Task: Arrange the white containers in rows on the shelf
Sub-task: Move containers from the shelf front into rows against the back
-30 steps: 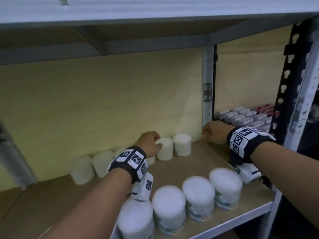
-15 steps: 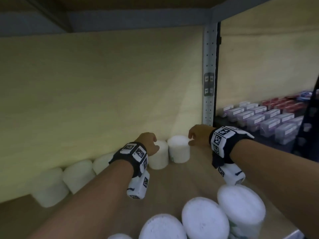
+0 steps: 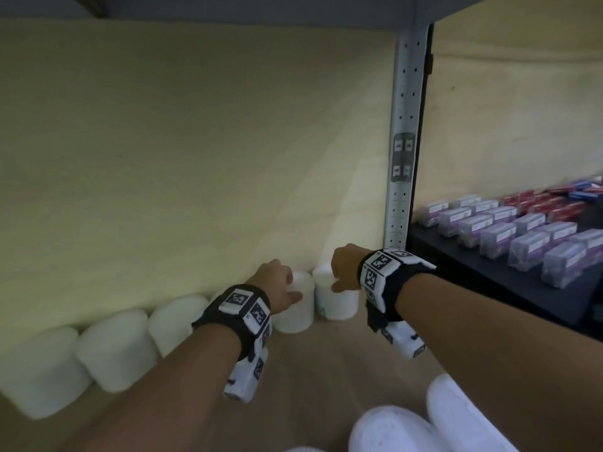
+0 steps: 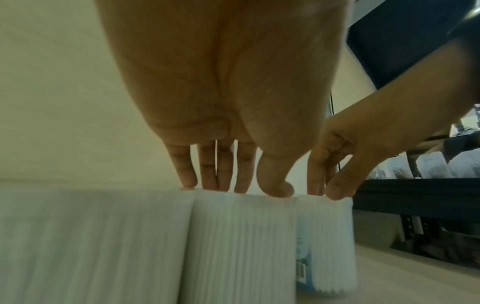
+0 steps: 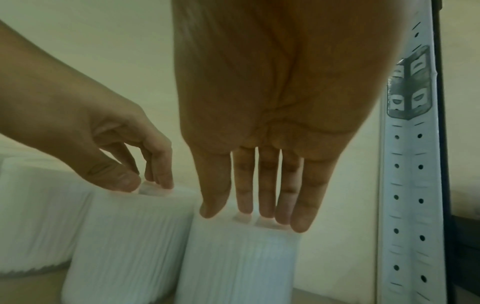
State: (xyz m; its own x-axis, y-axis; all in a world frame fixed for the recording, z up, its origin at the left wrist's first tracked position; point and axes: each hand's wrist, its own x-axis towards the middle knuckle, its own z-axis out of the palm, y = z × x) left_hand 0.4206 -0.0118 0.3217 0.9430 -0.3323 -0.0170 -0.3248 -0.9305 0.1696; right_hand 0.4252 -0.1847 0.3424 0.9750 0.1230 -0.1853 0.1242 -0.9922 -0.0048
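Both arms reach deep into the shelf (image 3: 342,360), where a row of white containers stands along the pale back wall (image 3: 195,141). The left hand (image 3: 272,282) comes down on the second container from the right (image 3: 295,308); its fingers (image 4: 223,168) point downward, fairly straight and close together, tips touching the container's top edge, with the thumb resting on the near rim (a touch on top, not a wrap around the side). The right hand (image 3: 344,267) does much the same on the end container (image 3: 336,300), the last in the row, which stands just beside the perforated grey upright (image 3: 404,141); its fingers (image 5: 267,185) hang straight with small gaps between them, tips on the lid, the thumb at the near edge. These two containers stand upright and touch side by side. To the left the row runs on with more white containers (image 3: 114,350), packed close against the wall, blurred toward the edge of the head view. At the shelf's front, two further white containers (image 3: 456,415) show only their round tops. Beyond the upright, on a dark neighbouring shelf (image 3: 538,298), lie rows of small purple-and-white boxes (image 3: 522,230) with red ones (image 3: 548,202) behind them.
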